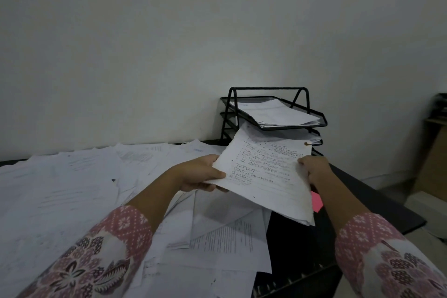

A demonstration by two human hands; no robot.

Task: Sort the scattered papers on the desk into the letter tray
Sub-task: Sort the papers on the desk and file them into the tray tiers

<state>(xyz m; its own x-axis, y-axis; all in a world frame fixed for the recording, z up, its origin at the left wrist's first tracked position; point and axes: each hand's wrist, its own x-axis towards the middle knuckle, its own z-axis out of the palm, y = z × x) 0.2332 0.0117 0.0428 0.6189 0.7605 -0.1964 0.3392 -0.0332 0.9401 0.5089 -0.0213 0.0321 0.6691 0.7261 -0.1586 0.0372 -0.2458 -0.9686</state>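
A stack of printed white papers (263,172) is held above the desk, tilted toward the tray. My left hand (200,174) grips its left edge, thumb on top. My right hand (313,169) grips its right edge. The stack's far corner reaches the front of the black wire letter tray (319,118), which stands at the desk's back right. Its top tier holds a pile of white sheets (278,111); lower tiers also hold paper, partly hidden by the held stack. Several loose papers (84,184) lie scattered over the desk's left and middle.
The black desk (377,203) shows bare on the right side. A pink sticky note (316,202) peeks out under the held stack. A plain wall rises behind. Brown boxes or furniture (433,164) stand on the floor at far right.
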